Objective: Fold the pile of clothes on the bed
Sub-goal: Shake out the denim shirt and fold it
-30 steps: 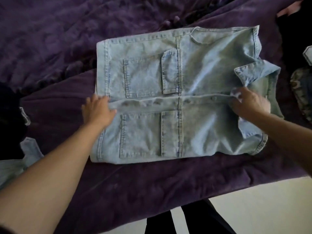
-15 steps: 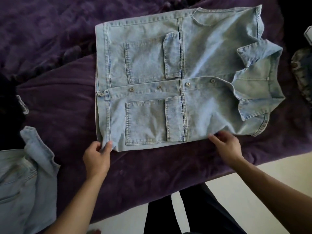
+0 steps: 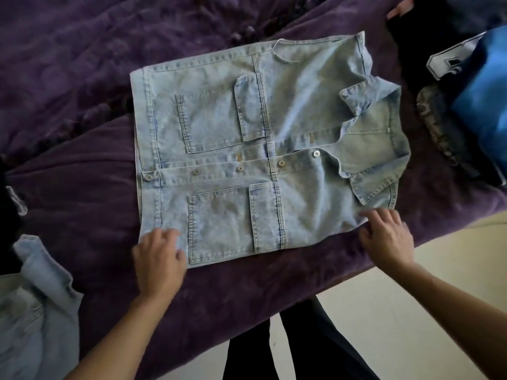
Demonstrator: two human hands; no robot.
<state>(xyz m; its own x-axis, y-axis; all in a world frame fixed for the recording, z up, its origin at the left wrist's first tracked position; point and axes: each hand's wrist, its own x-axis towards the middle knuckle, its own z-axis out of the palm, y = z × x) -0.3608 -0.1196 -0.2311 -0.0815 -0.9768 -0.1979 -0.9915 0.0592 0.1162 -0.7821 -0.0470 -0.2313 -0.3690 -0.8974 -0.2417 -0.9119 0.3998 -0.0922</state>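
Observation:
A light blue denim jacket lies flat and buttoned on the purple bedspread, collar to the right and hem to the left. My left hand rests on the jacket's near left corner, fingers lying on the fabric by the lower pocket. Over at the near right edge, just below the collar, my right hand touches the denim with spread fingers. Neither hand lifts any fabric.
Another light denim garment lies crumpled at the lower left. A pile with a blue garment and dark patterned clothes sits at the right. The bed's near edge meets a pale floor, where my dark-trousered legs stand.
Both hands left the jacket's middle button line and came to its near edge. The left hand, which pinched the near left corner, now lies on it; the right slid rightward along the edge.

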